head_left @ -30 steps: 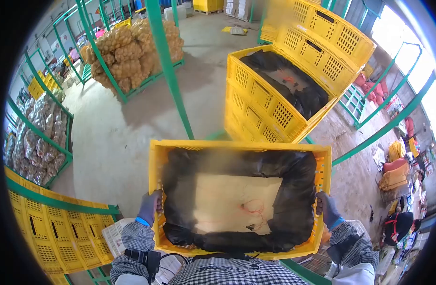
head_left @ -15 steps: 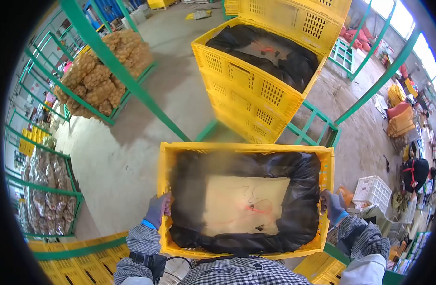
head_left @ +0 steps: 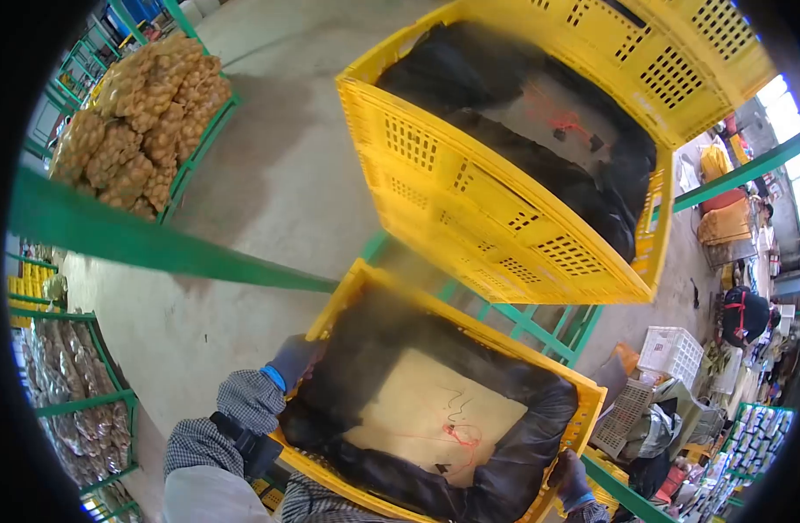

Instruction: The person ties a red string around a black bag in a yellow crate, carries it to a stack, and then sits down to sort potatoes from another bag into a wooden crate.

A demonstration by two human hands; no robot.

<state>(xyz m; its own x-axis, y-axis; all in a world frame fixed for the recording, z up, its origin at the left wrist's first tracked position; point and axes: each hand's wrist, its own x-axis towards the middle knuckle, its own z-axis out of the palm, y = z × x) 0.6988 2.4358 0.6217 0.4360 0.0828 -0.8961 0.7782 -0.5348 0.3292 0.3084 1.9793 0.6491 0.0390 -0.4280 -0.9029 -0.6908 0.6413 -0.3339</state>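
Observation:
A yellow plastic crate (head_left: 589, 410) hangs in front of my body, turned at an angle in the head view. My gloved left hand (head_left: 295, 359) is closed on its left end, and my gloved right hand (head_left: 571, 479) is closed on its right end near the lower corner. Both hands' fingertips are partly hidden by the crate. Black plastic sheeting (head_left: 526, 418) lines the inside. A pale flat surface (head_left: 400, 401) shows in the middle, with thin red string (head_left: 456, 433) on it.
Ahead stands a stack of yellow crates (head_left: 496, 205), its top one lined with black plastic (head_left: 465, 65). A green metal post (head_left: 173, 248) crosses at left. Netted sacks of round produce (head_left: 147, 122) fill a rack beyond. A white basket (head_left: 670, 350) and clutter are at right.
The held crate has turned clockwise in view, its right end now lower. The crate stack looks larger and nearer. My left hand is higher in view and my right hand lower, both still gripping.

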